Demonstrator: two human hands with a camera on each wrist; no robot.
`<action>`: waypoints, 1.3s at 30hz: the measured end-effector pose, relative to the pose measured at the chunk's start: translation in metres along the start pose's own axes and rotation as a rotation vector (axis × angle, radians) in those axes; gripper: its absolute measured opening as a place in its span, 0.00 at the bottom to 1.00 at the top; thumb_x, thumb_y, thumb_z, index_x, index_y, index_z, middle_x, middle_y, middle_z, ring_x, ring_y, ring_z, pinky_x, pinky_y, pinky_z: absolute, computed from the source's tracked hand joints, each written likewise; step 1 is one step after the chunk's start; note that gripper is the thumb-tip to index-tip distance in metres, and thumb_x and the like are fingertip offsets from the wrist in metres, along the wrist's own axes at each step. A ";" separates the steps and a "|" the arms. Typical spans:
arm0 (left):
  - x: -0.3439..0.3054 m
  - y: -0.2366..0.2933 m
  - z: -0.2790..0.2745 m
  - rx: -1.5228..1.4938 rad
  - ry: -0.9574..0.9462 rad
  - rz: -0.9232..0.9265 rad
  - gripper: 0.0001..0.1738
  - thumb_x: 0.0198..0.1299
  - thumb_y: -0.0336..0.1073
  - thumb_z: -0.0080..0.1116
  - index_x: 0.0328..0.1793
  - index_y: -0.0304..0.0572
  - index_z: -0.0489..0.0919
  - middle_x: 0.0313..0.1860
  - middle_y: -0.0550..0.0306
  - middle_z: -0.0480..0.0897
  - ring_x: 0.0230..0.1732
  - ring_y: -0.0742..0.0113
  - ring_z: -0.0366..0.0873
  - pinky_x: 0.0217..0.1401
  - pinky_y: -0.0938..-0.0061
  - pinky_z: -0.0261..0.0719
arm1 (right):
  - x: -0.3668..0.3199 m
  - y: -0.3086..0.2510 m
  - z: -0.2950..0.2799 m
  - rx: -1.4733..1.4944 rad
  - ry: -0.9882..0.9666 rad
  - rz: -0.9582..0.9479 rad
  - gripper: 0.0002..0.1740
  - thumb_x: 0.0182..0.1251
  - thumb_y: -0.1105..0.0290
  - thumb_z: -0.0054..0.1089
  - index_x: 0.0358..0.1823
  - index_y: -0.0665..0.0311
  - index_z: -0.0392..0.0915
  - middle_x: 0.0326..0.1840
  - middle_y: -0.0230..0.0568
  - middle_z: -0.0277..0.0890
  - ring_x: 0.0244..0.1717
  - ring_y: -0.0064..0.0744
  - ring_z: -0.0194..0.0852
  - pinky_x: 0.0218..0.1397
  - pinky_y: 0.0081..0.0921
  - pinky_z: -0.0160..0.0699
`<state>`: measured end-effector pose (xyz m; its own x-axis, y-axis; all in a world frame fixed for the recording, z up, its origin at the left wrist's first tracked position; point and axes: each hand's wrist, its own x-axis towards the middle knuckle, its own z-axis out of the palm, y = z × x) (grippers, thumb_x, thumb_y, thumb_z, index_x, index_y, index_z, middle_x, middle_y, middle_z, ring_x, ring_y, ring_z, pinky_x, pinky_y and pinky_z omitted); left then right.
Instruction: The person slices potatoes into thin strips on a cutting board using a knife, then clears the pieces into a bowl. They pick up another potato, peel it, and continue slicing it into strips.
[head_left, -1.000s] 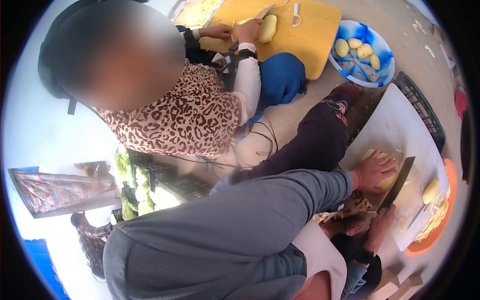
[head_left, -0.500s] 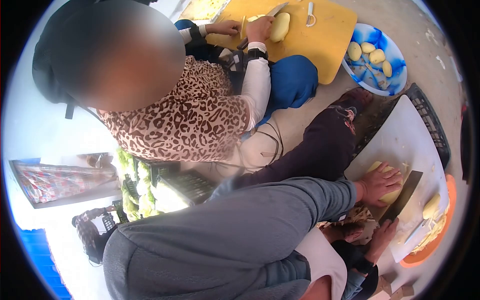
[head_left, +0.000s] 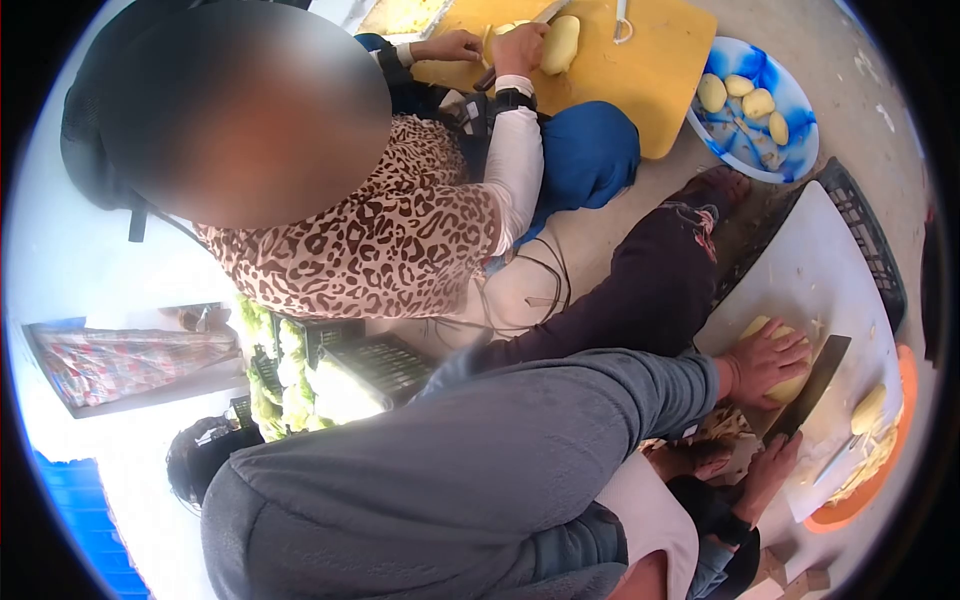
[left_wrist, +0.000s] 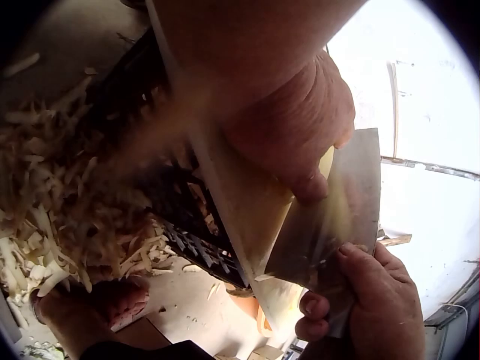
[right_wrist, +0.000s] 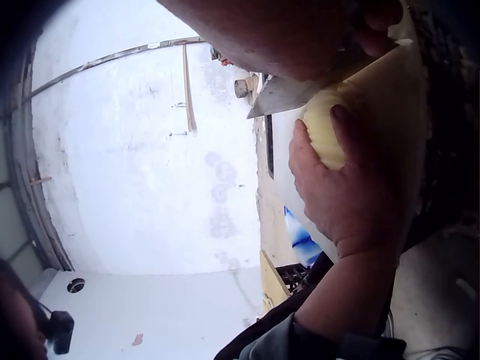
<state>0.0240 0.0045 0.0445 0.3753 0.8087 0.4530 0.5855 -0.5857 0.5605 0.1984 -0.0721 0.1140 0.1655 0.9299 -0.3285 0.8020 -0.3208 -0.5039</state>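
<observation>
My left hand (head_left: 768, 362) grips a peeled potato (right_wrist: 322, 133) on a white cutting board (head_left: 838, 262), fingers on one side and thumb on the other. Close beside it, my right hand (head_left: 770, 467) holds a cleaver (head_left: 816, 385) by its handle end. In the left wrist view the broad blade stands against the potato, right at the left hand's fingertips. Another peeled potato (head_left: 869, 410) lies near the board's edge. Beside that lies a small knife-like tool with a pale blue handle (head_left: 836, 462).
An orange basin (head_left: 905, 390) of potato strips stands beyond the board, and a black crate (left_wrist: 202, 217) lies under it. Peelings (left_wrist: 67, 202) heap on the floor. A blue-and-white basin (head_left: 800, 135) holds several potatoes. Alongside, another person (head_left: 360, 230) cuts potatoes on a yellow board (head_left: 660, 80).
The head view has shifted, so the boards and basins sit a little differently in it. The cleaver has come closer to the potato. My left hand stays on the potato.
</observation>
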 end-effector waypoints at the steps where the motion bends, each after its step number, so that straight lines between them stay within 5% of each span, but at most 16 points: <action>1: 0.000 0.000 0.001 -0.002 -0.002 -0.001 0.41 0.38 0.58 0.66 0.60 0.48 0.73 0.66 0.51 0.67 0.71 0.53 0.58 0.69 0.43 0.45 | -0.001 0.001 0.000 0.000 -0.001 0.002 0.24 0.71 0.67 0.40 0.60 0.80 0.60 0.39 0.62 0.69 0.28 0.46 0.69 0.26 0.36 0.70; 7: 0.000 -0.001 0.005 0.001 0.035 -0.001 0.41 0.37 0.58 0.66 0.59 0.49 0.74 0.65 0.51 0.68 0.70 0.53 0.59 0.69 0.43 0.46 | 0.000 0.003 0.001 -0.093 0.086 -0.135 0.24 0.72 0.66 0.40 0.60 0.80 0.60 0.40 0.66 0.69 0.36 0.55 0.70 0.38 0.41 0.70; 10: -0.001 -0.002 0.011 -0.018 0.048 0.000 0.41 0.35 0.59 0.66 0.58 0.49 0.74 0.66 0.49 0.68 0.70 0.51 0.59 0.70 0.40 0.44 | 0.002 0.003 0.000 -0.014 -0.011 0.118 0.24 0.72 0.66 0.39 0.60 0.80 0.60 0.42 0.69 0.69 0.41 0.60 0.69 0.44 0.44 0.68; 12: -0.001 -0.002 0.009 -0.028 0.038 -0.017 0.40 0.38 0.58 0.64 0.59 0.48 0.74 0.66 0.51 0.68 0.70 0.53 0.60 0.69 0.43 0.46 | 0.002 0.014 0.001 -0.060 0.139 -0.103 0.24 0.72 0.66 0.39 0.60 0.80 0.60 0.44 0.71 0.69 0.44 0.63 0.69 0.47 0.45 0.67; 22: 0.002 0.000 -0.002 -0.042 -0.017 -0.001 0.39 0.42 0.58 0.62 0.60 0.47 0.74 0.67 0.51 0.66 0.71 0.53 0.58 0.70 0.45 0.46 | 0.019 0.011 -0.027 -0.102 0.053 -0.100 0.20 0.69 0.73 0.40 0.59 0.79 0.61 0.44 0.68 0.71 0.45 0.64 0.70 0.47 0.44 0.67; 24: 0.004 0.003 -0.008 -0.031 -0.080 -0.040 0.39 0.43 0.59 0.61 0.61 0.48 0.73 0.68 0.51 0.66 0.71 0.53 0.58 0.71 0.46 0.47 | 0.021 -0.013 -0.048 -0.003 -0.191 0.059 0.21 0.68 0.73 0.41 0.59 0.79 0.61 0.41 0.67 0.73 0.43 0.64 0.71 0.45 0.44 0.69; 27: 0.004 0.003 -0.007 -0.047 -0.076 -0.051 0.39 0.43 0.59 0.61 0.62 0.49 0.72 0.68 0.52 0.66 0.71 0.54 0.58 0.70 0.46 0.48 | 0.035 0.040 -0.033 -0.122 -0.031 -0.179 0.21 0.68 0.74 0.42 0.59 0.79 0.62 0.40 0.67 0.74 0.42 0.63 0.72 0.44 0.43 0.70; 28: 0.006 0.003 -0.008 -0.061 -0.074 -0.032 0.39 0.43 0.59 0.61 0.62 0.49 0.72 0.68 0.52 0.66 0.71 0.54 0.58 0.70 0.46 0.48 | 0.028 0.005 -0.038 -0.023 -0.096 0.026 0.22 0.67 0.75 0.43 0.59 0.80 0.62 0.41 0.70 0.73 0.44 0.64 0.72 0.46 0.44 0.71; 30: 0.009 0.006 -0.010 -0.027 -0.065 -0.048 0.38 0.43 0.57 0.61 0.61 0.49 0.73 0.67 0.53 0.67 0.71 0.55 0.59 0.69 0.47 0.50 | 0.036 0.059 -0.016 -0.180 0.067 -0.217 0.22 0.67 0.75 0.44 0.59 0.81 0.62 0.41 0.71 0.73 0.46 0.65 0.72 0.47 0.45 0.71; 39: 0.013 0.011 -0.010 0.066 -0.067 -0.008 0.36 0.44 0.56 0.61 0.60 0.49 0.74 0.66 0.53 0.68 0.69 0.55 0.62 0.66 0.49 0.55 | 0.026 0.002 -0.031 -0.045 0.068 -0.226 0.07 0.62 0.79 0.43 0.41 0.73 0.66 0.36 0.69 0.71 0.42 0.69 0.69 0.42 0.49 0.68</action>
<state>0.0281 0.0085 0.0633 0.4166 0.8164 0.4000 0.6339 -0.5762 0.5159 0.2216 -0.0429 0.1293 0.0163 0.9876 -0.1562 0.8477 -0.0965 -0.5216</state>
